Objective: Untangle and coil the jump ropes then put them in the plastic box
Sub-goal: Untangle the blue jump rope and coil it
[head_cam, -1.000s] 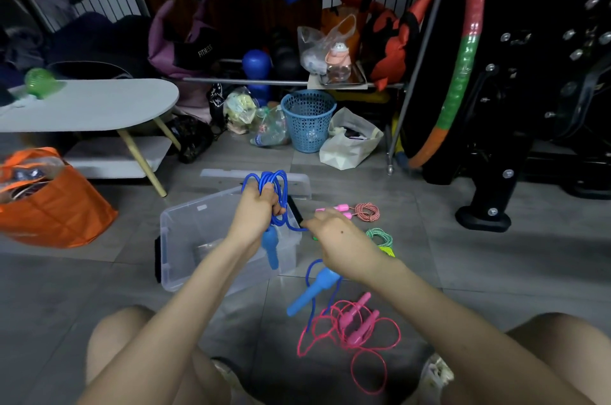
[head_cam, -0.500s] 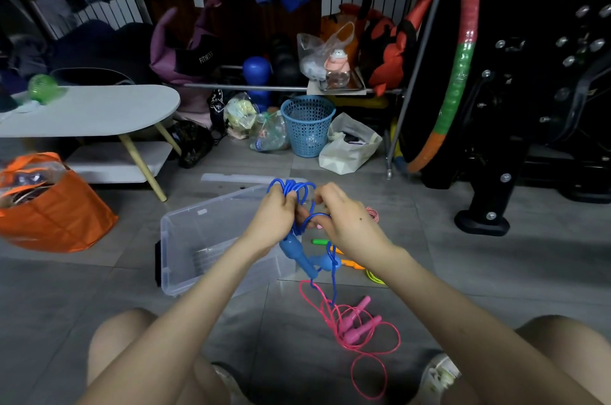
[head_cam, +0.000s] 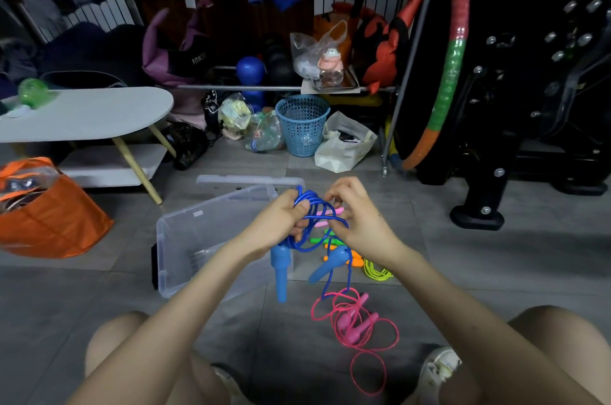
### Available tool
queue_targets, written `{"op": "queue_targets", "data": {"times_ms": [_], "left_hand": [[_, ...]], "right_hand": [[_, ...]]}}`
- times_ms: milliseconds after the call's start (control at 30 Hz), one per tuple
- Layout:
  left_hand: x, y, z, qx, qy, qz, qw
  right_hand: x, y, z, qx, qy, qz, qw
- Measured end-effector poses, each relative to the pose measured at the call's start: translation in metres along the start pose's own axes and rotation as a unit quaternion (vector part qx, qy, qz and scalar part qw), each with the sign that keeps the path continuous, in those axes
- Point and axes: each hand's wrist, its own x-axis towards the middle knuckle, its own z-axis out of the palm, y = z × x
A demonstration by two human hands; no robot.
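- The left hand is gripping a bundle of blue jump rope loops, fingers curled round the coil. It is holding the coil above the floor, just right of the clear plastic box.
- The right hand is pinching a strand of the same rope beside the coil, thumb and fingertips pressed together on the cord. Which loop it is holding, I cannot tell.
- One blue handle is dangling almost straight down under the left hand. The other handle is slanting down and left under the right wrist, with a loose length trailing to the floor.
- The coil is standing roughly upright between the hands, and the box is lying open to the left of the grip, nearer the left hand. Judging by that, the loose tail needs wrapping in first, and the left hand is then better placed to carry the bundle across.
- A pink rope is lying uncoiled near the person's knees and a yellow-green rope is sitting further right. The trailing blue cord seems to be reaching the pink loops, so it may snag.
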Motion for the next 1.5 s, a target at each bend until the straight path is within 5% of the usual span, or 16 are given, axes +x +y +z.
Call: {"op": "queue_targets", "data": {"times_ms": [167, 300, 667, 767, 900, 1033, 1200, 1500], "left_hand": [[-0.004, 0.008, -0.014, -0.067, 0.042, 0.007, 0.997], [-0.001, 0.013, -0.035, -0.165, 0.104, 0.012, 0.981], [0.017, -0.01, -0.043, -0.111, 0.164, -0.027, 0.98], [0.018, -0.01, -0.04, -0.106, 0.171, -0.027, 0.979], [0.02, -0.01, -0.033, -0.082, 0.171, -0.023, 0.982], [0.018, -0.013, -0.017, -0.084, 0.14, -0.025, 0.986], [0.019, -0.016, -0.001, -0.072, 0.123, -0.027, 0.989], [0.015, -0.009, 0.014, -0.073, 0.028, 0.019, 0.997]], "right_hand": [[-0.032, 0.043, 0.009, -0.049, 0.099, 0.149, 0.983], [-0.057, 0.06, 0.015, -0.034, -0.022, 0.297, 0.954], [-0.008, 0.008, -0.047, 0.113, -0.107, 0.277, 0.948], [0.001, 0.012, -0.056, -0.046, -0.032, 0.28, 0.958], [0.003, 0.013, -0.05, 0.144, -0.046, 0.308, 0.939], [0.006, 0.011, -0.043, 0.182, 0.038, 0.275, 0.943], [0.008, -0.004, -0.045, 0.348, 0.08, 0.281, 0.891], [0.024, -0.018, -0.041, 0.413, 0.087, 0.296, 0.857]]}}
